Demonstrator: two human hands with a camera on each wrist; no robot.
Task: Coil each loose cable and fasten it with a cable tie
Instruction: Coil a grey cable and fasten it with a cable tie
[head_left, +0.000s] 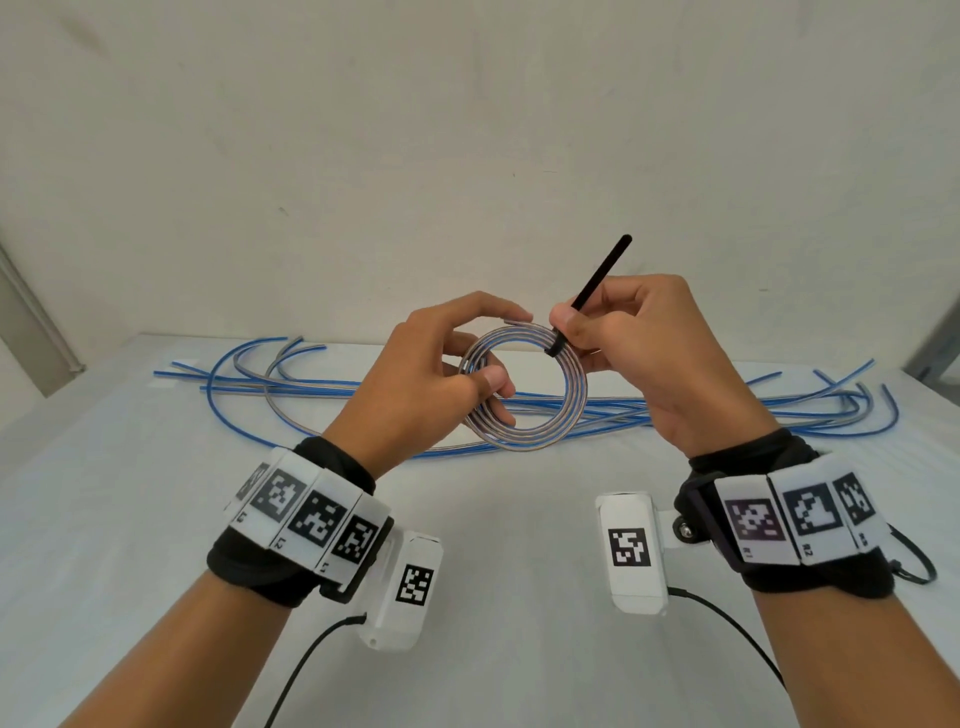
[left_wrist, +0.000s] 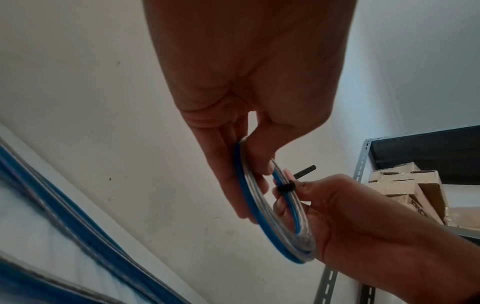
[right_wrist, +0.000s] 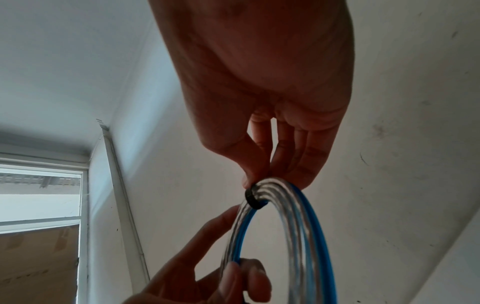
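Held up just above the loose cables (head_left: 311, 387) on the table (head_left: 130, 519), the springy, light coil (head_left: 524, 387) is gripped by the left hand (head_left: 431, 374), while the tie (head_left: 592, 293) is pinched by the right hand (head_left: 649, 353) against its rim, judged the best hold.

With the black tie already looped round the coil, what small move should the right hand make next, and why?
Probably pull the tail out to tighten. The black cable tie wraps the coiled cable, but its long tail sticks up free above the right hand, which pinches it at the coil. The left hand holds the opposite side.
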